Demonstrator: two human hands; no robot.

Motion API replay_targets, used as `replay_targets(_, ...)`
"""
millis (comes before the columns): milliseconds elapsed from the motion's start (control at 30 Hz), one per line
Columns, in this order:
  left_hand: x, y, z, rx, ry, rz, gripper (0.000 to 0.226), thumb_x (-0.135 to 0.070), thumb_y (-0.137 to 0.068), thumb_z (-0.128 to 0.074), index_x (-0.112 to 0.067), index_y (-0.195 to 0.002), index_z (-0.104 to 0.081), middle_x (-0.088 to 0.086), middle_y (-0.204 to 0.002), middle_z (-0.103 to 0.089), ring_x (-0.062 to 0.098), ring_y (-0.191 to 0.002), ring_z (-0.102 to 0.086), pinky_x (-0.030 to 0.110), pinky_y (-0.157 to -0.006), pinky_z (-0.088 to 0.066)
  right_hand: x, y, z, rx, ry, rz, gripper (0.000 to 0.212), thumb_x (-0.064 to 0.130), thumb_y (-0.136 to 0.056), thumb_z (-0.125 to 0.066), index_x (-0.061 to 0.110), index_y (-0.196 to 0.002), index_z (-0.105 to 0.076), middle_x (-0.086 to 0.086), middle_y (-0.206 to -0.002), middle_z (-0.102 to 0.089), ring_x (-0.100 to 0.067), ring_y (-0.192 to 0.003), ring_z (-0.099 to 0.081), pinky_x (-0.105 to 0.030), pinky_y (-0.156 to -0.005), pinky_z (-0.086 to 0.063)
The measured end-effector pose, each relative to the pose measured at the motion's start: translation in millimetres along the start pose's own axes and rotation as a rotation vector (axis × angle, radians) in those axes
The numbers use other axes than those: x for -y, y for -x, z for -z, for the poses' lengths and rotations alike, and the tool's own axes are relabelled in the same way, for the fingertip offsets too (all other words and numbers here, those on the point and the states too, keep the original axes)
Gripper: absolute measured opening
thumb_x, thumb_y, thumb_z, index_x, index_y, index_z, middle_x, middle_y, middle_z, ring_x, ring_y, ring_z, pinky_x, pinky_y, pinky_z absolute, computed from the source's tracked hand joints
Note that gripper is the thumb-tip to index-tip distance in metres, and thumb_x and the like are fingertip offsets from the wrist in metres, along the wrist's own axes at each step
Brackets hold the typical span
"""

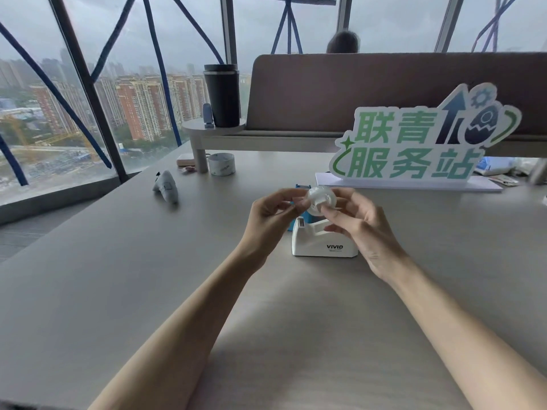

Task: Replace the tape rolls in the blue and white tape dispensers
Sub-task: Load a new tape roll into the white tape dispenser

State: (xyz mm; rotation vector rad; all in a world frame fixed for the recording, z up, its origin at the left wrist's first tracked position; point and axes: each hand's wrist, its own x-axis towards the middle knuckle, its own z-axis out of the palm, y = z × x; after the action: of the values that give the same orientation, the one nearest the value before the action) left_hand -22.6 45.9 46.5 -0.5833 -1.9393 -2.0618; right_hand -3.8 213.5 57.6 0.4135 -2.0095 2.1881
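A white tape dispenser marked VIVID stands on the table in front of me, its cradle empty. Just behind it, a blue tape dispenser is mostly hidden by my hands. I hold a clear tape roll in the air above the white dispenser. My left hand pinches the roll's left side with its fingertips. My right hand grips the roll's right side and core.
A large white tape roll sits at the back beside a shelf leg. A grey controller lies to the left. A green sign on a white base stands back right. A black tumbler rests on the raised shelf.
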Motion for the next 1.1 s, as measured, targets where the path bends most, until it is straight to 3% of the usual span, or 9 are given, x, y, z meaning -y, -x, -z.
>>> replay_targets(200, -3.2, 0.3, 1.8, 0.027, -0.069, 0.011, 0.021, -0.016, -0.092, -0.059, -0.011, -0.111, -0.070, -0.003, -0.091, -0.069, -0.003, -0.073, -0.057, 0.006, -0.060, -0.041, -2.6, 0.3, -2.3, -0.012, 0.146, 0.159, 0.024, 0.014, -0.078, -0.075, 0.016, -0.101, -0.066, -0.007, -0.096, -0.073, -0.012, -0.085, -0.069, -0.018, -0.072, -0.052)
replay_targets(333, 1.7, -0.4, 2.3, 0.015, -0.205, -0.072, 0.022, -0.019, -0.092, -0.061, -0.016, -0.112, -0.071, 0.000, -0.106, -0.068, 0.012, -0.088, -0.057, 0.014, -0.071, -0.043, -7.9, -0.3, -1.6, -0.034, 0.280, 0.245, 0.021, 0.018, -0.077, -0.078, 0.025, -0.093, -0.067, 0.000, -0.091, -0.071, -0.015, -0.084, -0.068, -0.024, -0.072, -0.054)
replay_targets(433, 2.9, -0.4, 0.4, 0.029, -0.237, -0.139, 0.025, -0.011, -0.092, -0.060, -0.015, -0.116, -0.070, 0.004, -0.110, -0.066, 0.020, -0.092, -0.058, 0.017, -0.070, -0.047, -9.9, 0.7, 0.4, -0.051, 0.343, 0.269, 0.020, 0.020, -0.077, -0.078, 0.025, -0.094, -0.067, 0.005, -0.089, -0.071, -0.011, -0.082, -0.067, -0.024, -0.073, -0.054)
replay_targets(567, -1.1, 0.6, -2.7, 0.047, -0.123, -0.047, 0.024, -0.014, -0.095, -0.057, -0.016, -0.116, -0.067, 0.007, -0.108, -0.069, 0.015, -0.088, -0.062, 0.019, -0.061, -0.048, -7.7, 0.1, -2.9, -0.081, 0.192, 0.204, 0.019, 0.017, -0.078, -0.077, 0.018, -0.095, -0.067, 0.004, -0.088, -0.074, -0.012, -0.081, -0.071, -0.028, -0.076, -0.055)
replay_targets(700, -2.7, 0.4, -0.7, 0.098, -0.069, 0.024, 0.023, -0.016, -0.097, -0.054, -0.005, -0.111, -0.067, 0.008, -0.092, -0.068, 0.014, -0.082, -0.059, 0.025, -0.059, -0.048, -3.7, 0.2, -3.3, -0.095, 0.004, 0.116, 0.026, 0.022, -0.073, -0.077, 0.012, -0.096, -0.068, -0.003, -0.089, -0.075, -0.018, -0.086, -0.070, -0.034, -0.081, -0.056)
replay_targets(833, -0.7, -0.2, 1.7, 0.138, -0.038, 0.077, 0.025, -0.016, -0.097, -0.053, 0.000, -0.110, -0.066, 0.014, -0.095, -0.063, 0.016, -0.084, -0.056, 0.027, -0.059, -0.049, -4.8, -0.6, -1.2, -0.084, -0.063, 0.053, 0.028, 0.026, -0.072, -0.074, 0.014, -0.097, -0.069, -0.001, -0.091, -0.074, -0.012, -0.086, -0.066, -0.028, -0.072, -0.049)
replay_targets(967, 1.5, 0.9, -1.4, 0.172, -0.007, 0.141, 0.020, -0.012, -0.094, -0.058, 0.005, -0.103, -0.065, 0.014, -0.089, -0.060, 0.014, -0.077, -0.054, 0.027, -0.056, -0.046, -6.0, -3.1, 1.4, -0.094, -0.126, 0.014, 0.030, 0.022, -0.077, -0.074, 0.010, -0.104, -0.069, -0.007, -0.097, -0.074, -0.015, -0.088, -0.065, -0.029, -0.071, -0.044)
replay_targets(1100, 1.5, 0.7, -1.7, 0.121, -0.008, 0.186, 0.023, -0.014, -0.089, -0.065, 0.008, -0.097, -0.065, 0.013, -0.082, -0.060, 0.012, -0.070, -0.054, 0.023, -0.052, -0.043, -4.3, -1.7, -0.3, -0.066, -0.130, 0.017, 0.036, 0.024, -0.072, -0.073, 0.008, -0.104, -0.068, -0.001, -0.088, -0.074, -0.009, -0.076, -0.064, -0.027, -0.066, -0.043)
